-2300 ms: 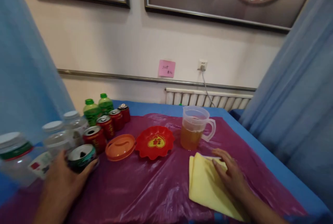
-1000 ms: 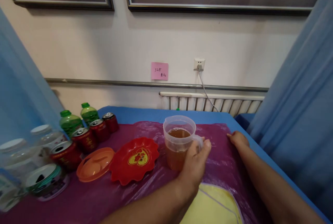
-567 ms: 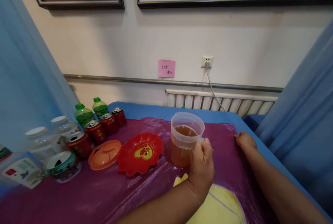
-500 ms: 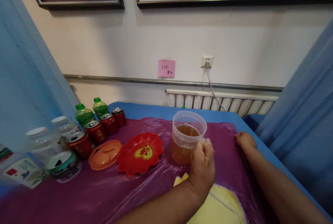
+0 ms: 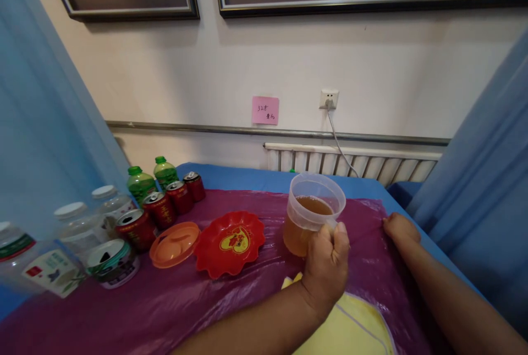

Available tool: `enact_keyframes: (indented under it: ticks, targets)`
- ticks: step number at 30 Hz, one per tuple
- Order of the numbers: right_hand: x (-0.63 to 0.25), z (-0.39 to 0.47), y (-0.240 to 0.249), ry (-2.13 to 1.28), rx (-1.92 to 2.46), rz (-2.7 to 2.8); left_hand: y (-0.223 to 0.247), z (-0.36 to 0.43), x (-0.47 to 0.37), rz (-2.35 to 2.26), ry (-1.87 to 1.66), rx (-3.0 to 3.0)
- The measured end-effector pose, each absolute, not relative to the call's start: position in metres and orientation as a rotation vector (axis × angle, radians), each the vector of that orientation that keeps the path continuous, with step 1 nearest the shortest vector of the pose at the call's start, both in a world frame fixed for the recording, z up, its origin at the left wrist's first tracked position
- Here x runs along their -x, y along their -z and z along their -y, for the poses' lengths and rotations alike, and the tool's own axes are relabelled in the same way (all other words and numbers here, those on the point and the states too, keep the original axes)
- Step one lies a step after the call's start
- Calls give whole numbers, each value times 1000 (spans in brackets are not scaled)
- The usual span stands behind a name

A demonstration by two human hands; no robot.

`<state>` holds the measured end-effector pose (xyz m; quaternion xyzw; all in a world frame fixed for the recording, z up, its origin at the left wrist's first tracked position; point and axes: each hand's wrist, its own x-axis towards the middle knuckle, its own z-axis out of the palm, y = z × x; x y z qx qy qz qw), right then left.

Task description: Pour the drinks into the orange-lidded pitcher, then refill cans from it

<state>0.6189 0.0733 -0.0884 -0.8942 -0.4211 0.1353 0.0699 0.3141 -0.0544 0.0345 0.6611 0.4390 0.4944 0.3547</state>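
My left hand point(image 5: 328, 264) is wrapped round the handle of a clear plastic jug point(image 5: 292, 228), which holds brown liquid. The jug leans a little to the right over the purple plastic sheet point(image 5: 247, 311); whether its base touches the sheet, I cannot tell. My right hand point(image 5: 402, 228) is closed at the sheet's right edge and appears to grip it, with the fingertips mostly hidden. Under my left forearm lies a yellow cloth-like piece point(image 5: 350, 327), partly covered. A red scalloped plate point(image 5: 210, 256) with a yellow print sits left of the jug.
Beside the plate is an orange dish point(image 5: 173, 250). Several red cans point(image 5: 160, 209), green-capped bottles point(image 5: 140, 183), clear jars point(image 5: 76, 226) and a teal-rimmed tub point(image 5: 113, 267) crowd the left side. Behind the blue-covered table point(image 5: 256, 177) are a radiator point(image 5: 346, 158) and a plugged-in cord point(image 5: 338, 140).
The jug has moved slightly right in my left hand and leans more to the right. My right hand stays at the sheet's edge. The whole view has shifted a little.
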Motion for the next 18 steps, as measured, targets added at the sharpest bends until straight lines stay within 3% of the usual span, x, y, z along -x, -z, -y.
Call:
enact_keyframes:
  ticks: [18]
  targets:
    - [-627, -65, 83, -347, 2531, 1359, -36, 20, -285, -1069, -1270, -1535]
